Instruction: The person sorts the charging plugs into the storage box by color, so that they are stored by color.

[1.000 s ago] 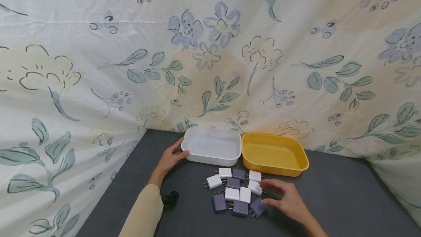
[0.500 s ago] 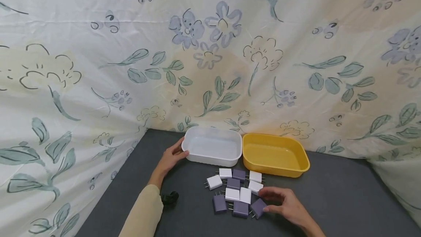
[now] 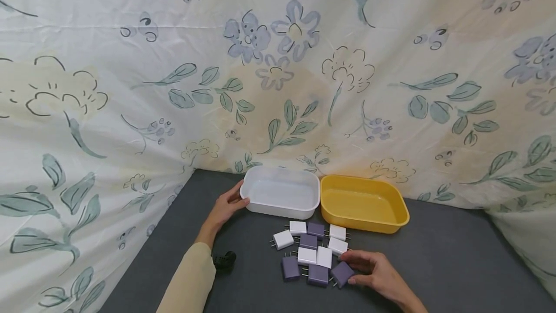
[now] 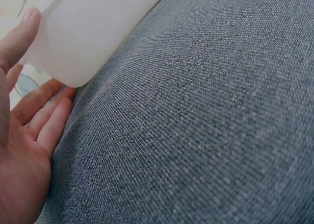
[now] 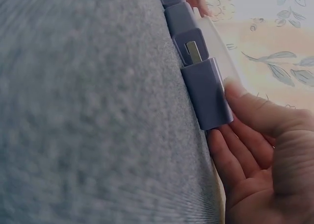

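Right hand (image 3: 377, 277) pinches purple charger (image 3: 342, 274) at near right edge of the charger cluster (image 3: 310, 250), thumb on top. Left hand (image 3: 226, 206) rests relaxed against white bin (image 3: 280, 193). Risk: grip looks shallow; lifting may snag prongs on neighbouring purple charger (image 3: 318, 275), dragging it along.

My left arm wears a long sleeve (image 3: 189, 279) in a soft cream colour, and it ends at my wrist. My left hand (image 3: 225, 207) is bare. My right hand (image 3: 379, 274) is bare too, with no sleeve showing.
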{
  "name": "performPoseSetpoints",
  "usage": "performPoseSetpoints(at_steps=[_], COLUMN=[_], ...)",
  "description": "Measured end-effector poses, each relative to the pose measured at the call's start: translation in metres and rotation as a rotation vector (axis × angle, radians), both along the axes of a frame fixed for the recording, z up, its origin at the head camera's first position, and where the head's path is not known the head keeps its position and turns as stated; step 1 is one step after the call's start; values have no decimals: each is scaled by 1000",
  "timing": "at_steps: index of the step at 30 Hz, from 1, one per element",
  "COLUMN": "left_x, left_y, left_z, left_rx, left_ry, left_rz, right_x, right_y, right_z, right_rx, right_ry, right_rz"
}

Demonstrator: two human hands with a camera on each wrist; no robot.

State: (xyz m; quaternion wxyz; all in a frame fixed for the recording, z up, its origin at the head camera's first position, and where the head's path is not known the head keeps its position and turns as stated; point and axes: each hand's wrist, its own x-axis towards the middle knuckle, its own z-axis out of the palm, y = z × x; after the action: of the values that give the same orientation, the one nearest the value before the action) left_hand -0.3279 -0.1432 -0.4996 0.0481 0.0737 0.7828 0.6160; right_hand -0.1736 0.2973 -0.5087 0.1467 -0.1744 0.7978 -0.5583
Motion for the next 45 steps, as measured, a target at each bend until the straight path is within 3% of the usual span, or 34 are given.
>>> performPoseSetpoints(at_steps=[3,14,26,36,45], left_x=[-7,-7,-5,-4,7], left_y=[0,0,1,1,0], left_z=[-12,-13,-13,-8,14], left_rx=[-14,27,23,25,24], left_ry=[19,14,5,-10,-46], left_rz=[24,19,46,35,-14], right_x=[0,0,0,2,4], right_y=[1,0,1,-2,0], right_z=[-3,-9,-10,-6,-8], right_rx=[-24,-11,33,53,15], right_ry=[0,63,67,38,98], right_rz=[11,20,5,-45,-39])
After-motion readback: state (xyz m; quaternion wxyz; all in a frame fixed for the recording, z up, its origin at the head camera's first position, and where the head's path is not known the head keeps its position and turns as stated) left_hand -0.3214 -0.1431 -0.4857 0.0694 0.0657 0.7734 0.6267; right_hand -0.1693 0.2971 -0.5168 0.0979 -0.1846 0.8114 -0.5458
